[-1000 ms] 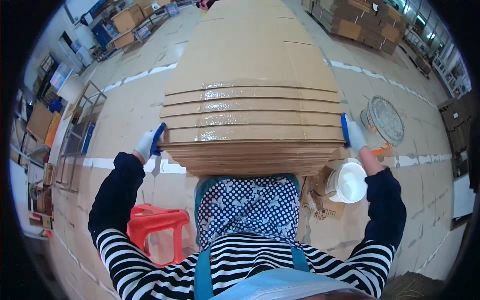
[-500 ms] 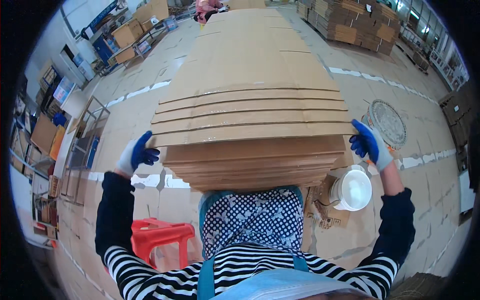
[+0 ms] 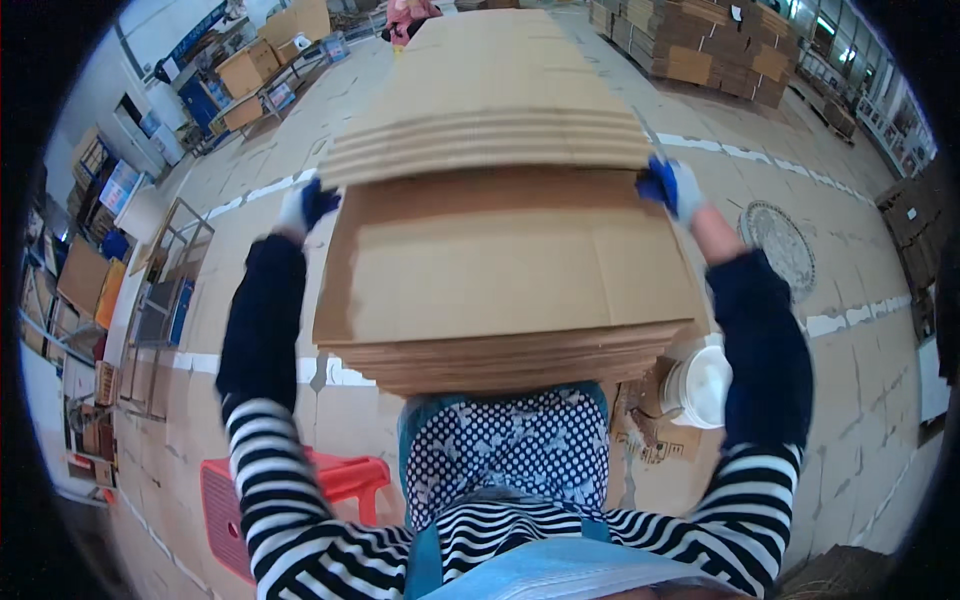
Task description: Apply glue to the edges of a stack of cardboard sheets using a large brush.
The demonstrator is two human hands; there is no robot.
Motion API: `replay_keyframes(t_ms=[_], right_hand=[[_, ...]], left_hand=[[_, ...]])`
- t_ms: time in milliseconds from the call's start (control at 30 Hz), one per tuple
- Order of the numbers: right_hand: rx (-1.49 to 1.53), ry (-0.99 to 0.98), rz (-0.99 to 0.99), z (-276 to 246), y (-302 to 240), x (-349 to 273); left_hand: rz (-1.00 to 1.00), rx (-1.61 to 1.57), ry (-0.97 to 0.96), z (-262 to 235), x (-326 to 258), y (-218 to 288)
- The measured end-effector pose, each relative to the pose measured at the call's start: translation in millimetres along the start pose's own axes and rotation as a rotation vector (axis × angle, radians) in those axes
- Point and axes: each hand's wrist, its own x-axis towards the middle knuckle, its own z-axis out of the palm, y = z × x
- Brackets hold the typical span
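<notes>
A tall stack of flat brown cardboard sheets [image 3: 500,260] stands in front of me, its top about chest high. Both my hands wear white gloves with blue palms. My left hand [image 3: 305,205] grips the left edge of a batch of upper sheets [image 3: 485,90]. My right hand [image 3: 672,187] grips the right edge of the same batch. That batch is lifted off the lower stack and tilted, its near edge raised, so a bare sheet shows beneath it. My sleeves are dark blue with black and white stripes.
A red plastic stool [image 3: 300,500] stands at my lower left and a white bucket [image 3: 700,385] at my right, beside cardboard scraps. Metal racks [image 3: 150,290] line the left. Cardboard piles [image 3: 700,45] sit far back right. A round floor cover [image 3: 780,245] lies to the right. A person in pink [image 3: 410,15] is far off.
Both hands have moved up and away from me along the stack's sides. The upper batch of sheets has risen off the rest, opening a gap that shows the sheet below.
</notes>
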Motion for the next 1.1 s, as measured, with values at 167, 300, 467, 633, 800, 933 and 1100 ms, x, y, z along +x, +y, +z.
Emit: replay_keyframes(t_ms=[167,300,467,633,800,933,1100], right_hand=[[-0.975,0.24,-0.236,86.0,-53.5,29.1],[-1.354,0.316,-0.464,71.4,-1.6,-16.4],[-1.279,0.297,-0.455,16.4,38.6,-141.4],[-0.581,0.22,0.017,-16.3,62.5,-215.2],[-0.386,0.148,0.068,-36.2,84.3,-216.9],[-1.683,0.066,-0.699,-13.0,50.1,-210.4],[-1.577,0.126,-0.309,-8.2,35.3,-201.5]], left_hand=[[0.367,1.129,0.535,-30.2,104.6,-4.3],[0.609,1.343,0.448,-15.1,91.0,-51.9],[0.499,1.42,0.242,24.2,-77.5,-35.8],[-0.157,0.838,0.371,-34.8,-221.7,-50.5],[-0.466,0.347,0.353,-20.9,-264.7,-58.2],[-0.346,0.575,0.138,-26.4,-268.6,-63.8],[-0.14,1.108,0.171,-44.1,-247.9,-59.8]])
